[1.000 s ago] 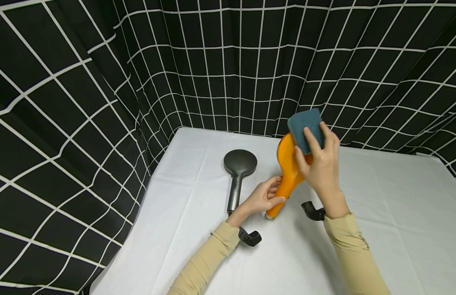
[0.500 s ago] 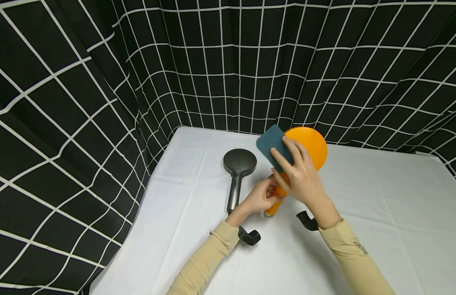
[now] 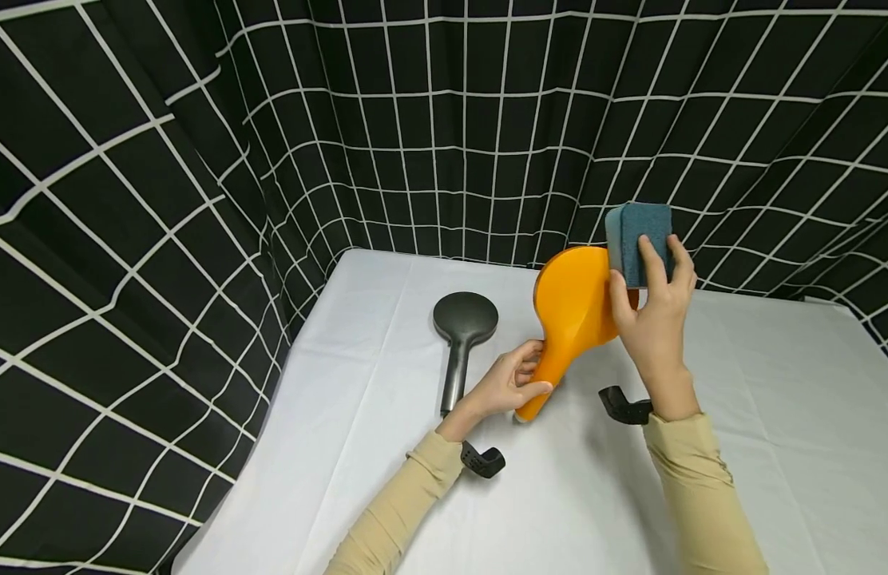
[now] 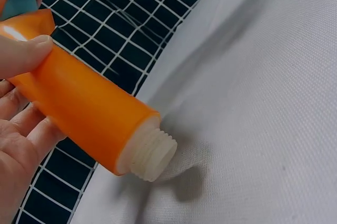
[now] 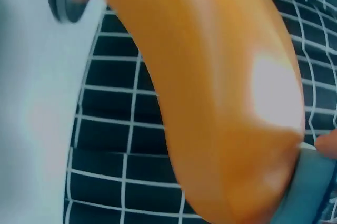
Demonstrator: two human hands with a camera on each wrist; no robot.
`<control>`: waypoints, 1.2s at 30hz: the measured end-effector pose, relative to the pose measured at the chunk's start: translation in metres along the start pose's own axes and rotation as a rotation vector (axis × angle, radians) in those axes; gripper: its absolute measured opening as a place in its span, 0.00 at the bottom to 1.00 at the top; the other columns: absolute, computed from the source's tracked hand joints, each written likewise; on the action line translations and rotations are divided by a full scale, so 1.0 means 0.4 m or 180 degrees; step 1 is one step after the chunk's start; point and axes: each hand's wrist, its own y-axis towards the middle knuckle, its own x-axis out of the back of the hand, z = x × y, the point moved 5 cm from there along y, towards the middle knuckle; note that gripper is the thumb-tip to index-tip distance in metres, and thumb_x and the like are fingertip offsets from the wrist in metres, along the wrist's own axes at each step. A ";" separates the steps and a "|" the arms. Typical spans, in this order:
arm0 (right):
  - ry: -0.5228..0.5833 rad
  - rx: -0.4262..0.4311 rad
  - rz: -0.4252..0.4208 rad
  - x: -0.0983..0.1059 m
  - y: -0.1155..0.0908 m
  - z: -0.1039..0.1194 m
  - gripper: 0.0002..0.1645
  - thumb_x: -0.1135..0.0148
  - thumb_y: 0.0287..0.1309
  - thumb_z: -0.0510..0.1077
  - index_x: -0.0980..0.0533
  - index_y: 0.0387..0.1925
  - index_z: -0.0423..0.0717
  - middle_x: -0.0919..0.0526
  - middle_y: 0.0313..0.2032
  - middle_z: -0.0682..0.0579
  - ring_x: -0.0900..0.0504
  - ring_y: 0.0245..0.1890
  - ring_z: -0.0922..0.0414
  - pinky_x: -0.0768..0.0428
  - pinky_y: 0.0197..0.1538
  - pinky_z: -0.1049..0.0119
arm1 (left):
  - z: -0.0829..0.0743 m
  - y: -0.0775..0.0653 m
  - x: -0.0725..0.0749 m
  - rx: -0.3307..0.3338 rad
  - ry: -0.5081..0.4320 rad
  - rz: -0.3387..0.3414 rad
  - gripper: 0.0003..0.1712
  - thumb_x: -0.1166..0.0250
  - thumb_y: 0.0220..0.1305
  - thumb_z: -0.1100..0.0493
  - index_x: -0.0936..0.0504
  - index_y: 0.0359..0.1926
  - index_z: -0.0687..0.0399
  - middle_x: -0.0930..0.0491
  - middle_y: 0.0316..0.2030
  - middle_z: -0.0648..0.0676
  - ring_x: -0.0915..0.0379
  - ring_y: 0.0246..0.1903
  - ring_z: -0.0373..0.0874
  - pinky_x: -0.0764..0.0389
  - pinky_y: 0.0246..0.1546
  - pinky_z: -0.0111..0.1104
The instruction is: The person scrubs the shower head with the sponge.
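In the head view, the left hand [image 3: 505,385] is holding the handle of a glossy orange plastic shower head [image 3: 568,307], thumb and fingers curling round it. The shower head is tilting over the white cloth-covered table [image 3: 782,447], its long axis running diagonally: broad round head pointing away and rightward, slim end coming back toward the person. The right hand [image 3: 654,315] is pinching a rectangular blue two-layer sponge [image 3: 641,228], covering part of the head's right edge. A dark grey metallic shower head [image 3: 464,319] is lying to the left, well apart, the left wrist passing over its handle end. Behind, a black curtain with white grid lines [image 3: 415,120] is hanging.

In the left wrist view, the white threaded end [image 4: 155,153] is pointing down and right just above the cloth, thumb pressing on top, fingers supporting beneath.

In the right wrist view, the sponge is sitting against the orange head's edge, a fingertip showing beside it; the full grip is staying out of frame.
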 end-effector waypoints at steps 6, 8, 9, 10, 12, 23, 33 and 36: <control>0.0117 0.1005 0.0404 -0.056 -0.080 0.075 0.27 0.43 0.55 0.45 0.28 0.56 0.39 0.39 0.62 0.32 0.41 0.60 0.35 0.40 0.60 0.44 | 0.006 -0.001 0.007 -0.0059 -0.0086 -0.0040 0.28 0.41 0.59 0.75 0.38 0.60 0.72 0.31 0.54 0.70 0.28 0.51 0.57 0.24 0.47 0.31; 0.0142 0.1432 0.0713 -0.081 -0.120 0.102 0.25 0.46 0.58 0.46 0.27 0.56 0.39 0.39 0.62 0.31 0.40 0.59 0.33 0.40 0.61 0.45 | 0.008 -0.002 0.010 -0.0142 -0.0081 -0.0066 0.28 0.42 0.58 0.76 0.39 0.60 0.74 0.31 0.53 0.71 0.28 0.50 0.60 0.24 0.47 0.31; 0.0131 0.1617 0.0860 -0.091 -0.138 0.112 0.25 0.48 0.60 0.47 0.28 0.56 0.38 0.39 0.62 0.31 0.40 0.59 0.33 0.41 0.62 0.46 | 0.009 -0.003 0.011 -0.0194 -0.0061 -0.0073 0.28 0.43 0.58 0.77 0.39 0.59 0.75 0.31 0.52 0.71 0.28 0.49 0.61 0.24 0.46 0.31; 0.0139 0.1774 0.0969 -0.098 -0.151 0.119 0.25 0.50 0.61 0.47 0.28 0.56 0.38 0.39 0.62 0.31 0.39 0.59 0.32 0.41 0.62 0.46 | 0.009 -0.004 0.012 -0.0242 -0.0058 -0.0072 0.27 0.43 0.58 0.77 0.39 0.59 0.76 0.31 0.51 0.72 0.28 0.49 0.62 0.24 0.46 0.31; 0.0150 0.1935 0.1068 -0.102 -0.163 0.122 0.25 0.51 0.63 0.48 0.28 0.56 0.38 0.39 0.62 0.31 0.39 0.59 0.32 0.41 0.63 0.47 | 0.008 -0.003 0.012 -0.0307 -0.0052 -0.0071 0.27 0.43 0.58 0.77 0.39 0.59 0.76 0.31 0.51 0.72 0.28 0.48 0.61 0.23 0.46 0.31; 0.0184 0.0179 0.0116 -0.004 -0.022 -0.011 0.28 0.39 0.56 0.39 0.30 0.60 0.40 0.44 0.66 0.38 0.47 0.65 0.44 0.38 0.61 0.45 | 0.004 -0.002 0.014 0.0053 -0.0388 -0.0028 0.30 0.41 0.58 0.76 0.41 0.61 0.76 0.32 0.53 0.72 0.28 0.51 0.60 0.25 0.48 0.31; 0.0291 0.1428 0.0717 -0.061 -0.150 0.099 0.26 0.47 0.61 0.50 0.27 0.56 0.39 0.40 0.62 0.31 0.39 0.59 0.33 0.39 0.61 0.48 | 0.000 -0.002 0.020 -0.0312 -0.0446 -0.0019 0.27 0.44 0.57 0.79 0.40 0.59 0.78 0.32 0.51 0.74 0.26 0.46 0.58 0.23 0.46 0.35; 0.0302 0.1745 0.0927 -0.070 -0.172 0.111 0.25 0.50 0.63 0.50 0.27 0.56 0.39 0.39 0.61 0.30 0.38 0.58 0.33 0.41 0.64 0.52 | -0.001 -0.001 0.023 -0.0481 -0.0488 -0.0019 0.27 0.45 0.56 0.81 0.40 0.58 0.79 0.34 0.51 0.75 0.27 0.45 0.59 0.23 0.46 0.37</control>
